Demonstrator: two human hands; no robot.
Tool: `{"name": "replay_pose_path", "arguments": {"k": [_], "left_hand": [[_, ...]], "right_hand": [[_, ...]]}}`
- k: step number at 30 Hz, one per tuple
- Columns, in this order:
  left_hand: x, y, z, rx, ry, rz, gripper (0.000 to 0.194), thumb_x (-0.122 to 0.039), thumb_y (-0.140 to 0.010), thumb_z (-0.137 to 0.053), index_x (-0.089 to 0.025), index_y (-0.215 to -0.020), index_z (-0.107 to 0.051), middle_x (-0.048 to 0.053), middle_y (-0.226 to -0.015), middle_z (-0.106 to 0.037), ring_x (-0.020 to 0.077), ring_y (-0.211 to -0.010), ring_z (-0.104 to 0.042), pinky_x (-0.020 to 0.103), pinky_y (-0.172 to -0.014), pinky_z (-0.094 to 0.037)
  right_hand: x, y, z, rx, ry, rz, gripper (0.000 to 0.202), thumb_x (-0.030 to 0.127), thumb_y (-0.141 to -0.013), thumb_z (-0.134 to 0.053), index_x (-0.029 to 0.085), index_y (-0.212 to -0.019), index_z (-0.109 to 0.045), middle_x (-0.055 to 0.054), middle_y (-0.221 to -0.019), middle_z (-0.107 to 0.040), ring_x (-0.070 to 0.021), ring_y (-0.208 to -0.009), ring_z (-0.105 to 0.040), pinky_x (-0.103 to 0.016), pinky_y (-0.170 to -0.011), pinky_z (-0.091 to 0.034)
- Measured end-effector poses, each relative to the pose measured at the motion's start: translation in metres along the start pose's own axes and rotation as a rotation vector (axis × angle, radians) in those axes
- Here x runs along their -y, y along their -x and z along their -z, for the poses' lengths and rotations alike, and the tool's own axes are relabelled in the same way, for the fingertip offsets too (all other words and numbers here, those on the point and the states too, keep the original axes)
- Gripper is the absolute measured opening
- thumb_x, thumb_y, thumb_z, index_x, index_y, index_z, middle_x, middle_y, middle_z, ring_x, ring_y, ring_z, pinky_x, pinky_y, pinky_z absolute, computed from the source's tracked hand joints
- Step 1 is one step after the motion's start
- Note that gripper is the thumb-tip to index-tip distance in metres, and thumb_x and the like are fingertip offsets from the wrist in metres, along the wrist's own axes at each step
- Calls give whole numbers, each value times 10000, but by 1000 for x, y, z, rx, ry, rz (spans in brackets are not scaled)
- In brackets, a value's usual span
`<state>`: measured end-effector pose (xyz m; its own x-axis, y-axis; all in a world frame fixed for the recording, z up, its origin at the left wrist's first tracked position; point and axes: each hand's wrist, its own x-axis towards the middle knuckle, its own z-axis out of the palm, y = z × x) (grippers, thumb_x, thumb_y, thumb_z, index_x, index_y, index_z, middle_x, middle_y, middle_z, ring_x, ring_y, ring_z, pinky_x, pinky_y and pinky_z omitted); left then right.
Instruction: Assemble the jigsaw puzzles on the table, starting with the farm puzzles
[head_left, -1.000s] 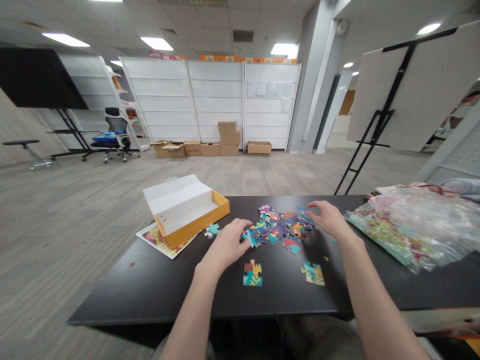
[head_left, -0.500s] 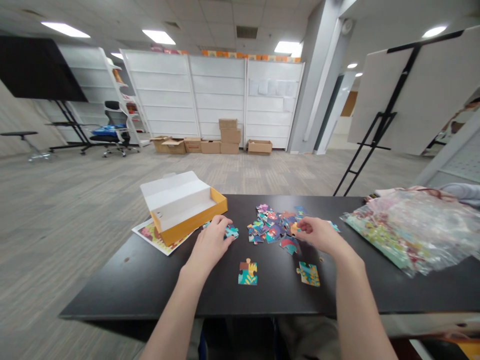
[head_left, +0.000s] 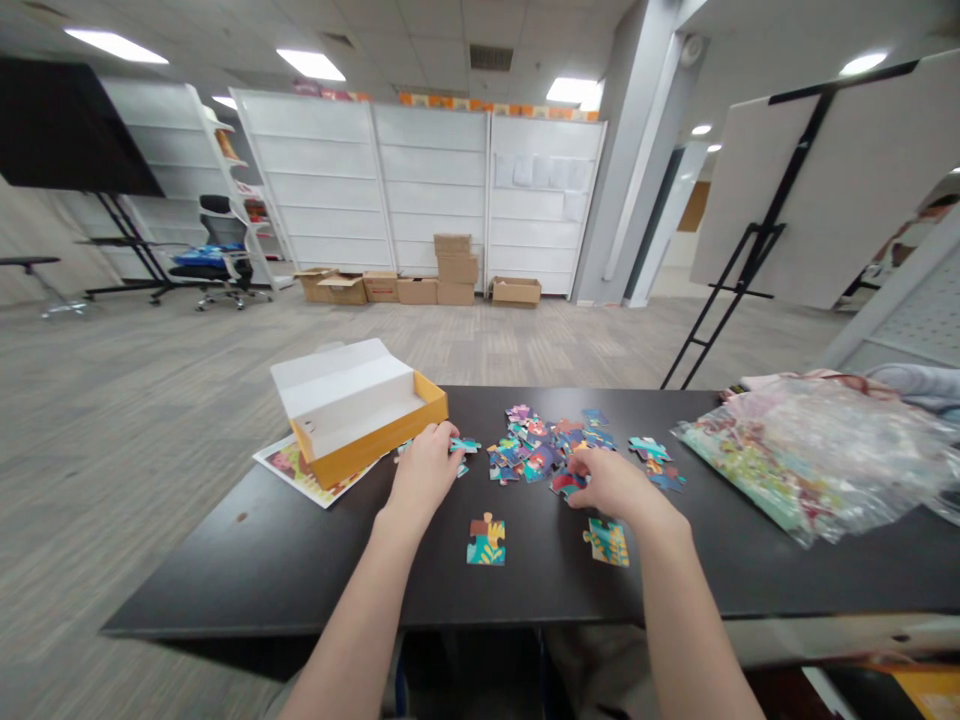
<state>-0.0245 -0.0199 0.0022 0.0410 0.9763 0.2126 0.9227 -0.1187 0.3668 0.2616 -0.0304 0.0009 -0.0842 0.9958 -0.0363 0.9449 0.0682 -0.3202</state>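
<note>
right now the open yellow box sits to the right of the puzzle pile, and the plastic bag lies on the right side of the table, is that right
Not quite: the head view shows the open yellow box to the left of the puzzle pile. The plastic bag does lie on the right side of the table.

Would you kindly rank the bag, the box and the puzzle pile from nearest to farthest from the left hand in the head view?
From the left hand:
1. Box: right beside it, on its left.
2. Puzzle pile: to its right, a little way across.
3. Bag: far right, well past the pile.
</note>
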Motion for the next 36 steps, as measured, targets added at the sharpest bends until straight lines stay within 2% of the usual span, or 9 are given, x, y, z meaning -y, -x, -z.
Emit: {"name": "replay_pose_path", "arguments": {"k": [6,10,12,16,24,27,29,32,36], "left_hand": [[-21,6,-2,15,-88,-110,226,-306,-946,-578,-202,-1142,-620,100,-1153,-698,280,-1124,-627,388,-963,-476],[-39,5,-11,112,-23,-286,321,-362,-956,-579,-203,-1234,-598,106,-1274,-665,285,-1236,-569,413,-1031,-445],[-46,2,-18,145,-30,-326,378,-392,-958,-578,-193,-1279,-576,124,-1315,-647,297,-1270,-548,430,-1051,-433],[-53,-4,-26,152,-52,-312,397,-372,-941,-595,-186,-1291,-564,133,-1298,-653,310,-1241,-568,437,-1043,-439],[-43,-8,-27,109,237,-273,604,-311,-781,-752,-224,-1325,-505,94,-1245,-628,294,-1189,-586,405,-1000,-475],[-31,0,-19,59,281,-238,583,-325,-784,-747,-221,-1307,-513,94,-1238,-607,292,-1181,-582,416,-1000,-473],[-22,8,-8,72,272,-208,623,-356,-776,-751,-217,-1329,-500,101,-1236,-595,293,-1175,-581,420,-997,-471],[-9,22,14,224,188,-171,781,-424,-695,-800,-184,-1369,-486,128,-1229,-588,333,-1196,-564,429,-992,-467],[0,32,34,413,65,-133,682,-522,-668,-787,-182,-1235,-622,132,-1180,-593,343,-1133,-587,422,-972,-469]], "right_hand": [[1,2,6,69,-34,48,306,193,-605,-830,242,-879,-702,6,-849,-734,-188,-760,-670,-248,-596,-405],[7,-2,6,-2,-43,66,149,301,-771,-761,214,-869,-691,-41,-885,-743,-200,-804,-678,-268,-670,-442],[13,-5,3,-70,-15,72,128,316,-833,-710,212,-906,-694,-62,-948,-741,-207,-859,-681,-275,-718,-451],[28,-8,-4,-144,60,61,225,351,-850,-701,210,-1026,-691,-87,-1069,-710,-236,-998,-660,-287,-777,-452],[35,-7,-4,-73,47,2,329,338,-832,-707,196,-1128,-686,-100,-1142,-708,-259,-1067,-657,-313,-826,-449],[37,-6,-2,-78,61,-14,302,343,-835,-704,210,-1106,-692,-96,-1132,-717,-258,-1049,-664,-312,-807,-447],[38,-5,-2,-85,70,-21,286,345,-836,-707,215,-1090,-692,-93,-1128,-722,-257,-1040,-669,-309,-794,-445],[41,-4,-1,-96,76,-25,277,331,-834,-703,217,-1087,-689,-93,-1117,-731,-260,-1017,-678,-309,-767,-442],[42,-4,0,-103,77,-28,288,289,-819,-703,219,-1098,-677,-88,-1086,-737,-263,-1001,-684,-306,-741,-433]]}}
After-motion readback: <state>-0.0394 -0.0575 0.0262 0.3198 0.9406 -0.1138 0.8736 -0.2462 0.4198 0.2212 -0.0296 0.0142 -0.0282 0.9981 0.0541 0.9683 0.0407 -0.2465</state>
